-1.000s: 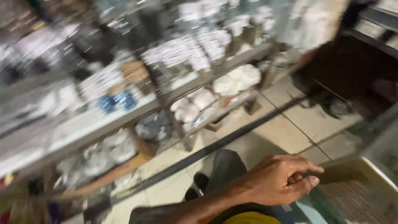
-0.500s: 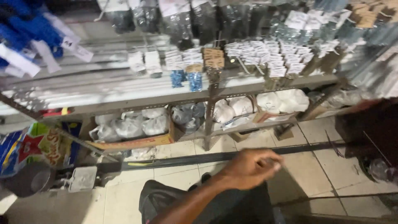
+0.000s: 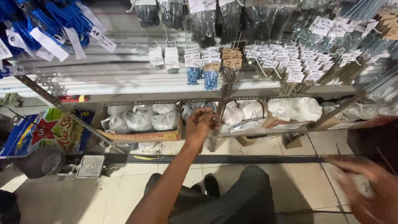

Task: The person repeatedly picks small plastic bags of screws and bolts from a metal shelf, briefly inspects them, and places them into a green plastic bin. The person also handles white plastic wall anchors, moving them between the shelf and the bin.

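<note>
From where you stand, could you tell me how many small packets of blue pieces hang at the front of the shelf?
2. The left blue packet and the right blue packet hang side by side at the shelf front, just above the raised left hand. More may be hidden behind the tags.

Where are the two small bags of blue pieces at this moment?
In the head view, the two small bags of blue pieces hang at centre, above the left hand, beside the bag of brownish screws.

small clear packets of screws, some blue, hang in a row under the upper shelf, each with a white or brown card label. white paper tags hang from blue rope at top left. white plastic bags sit in a cardboard box. a blue sack with red star lies at left.
</note>
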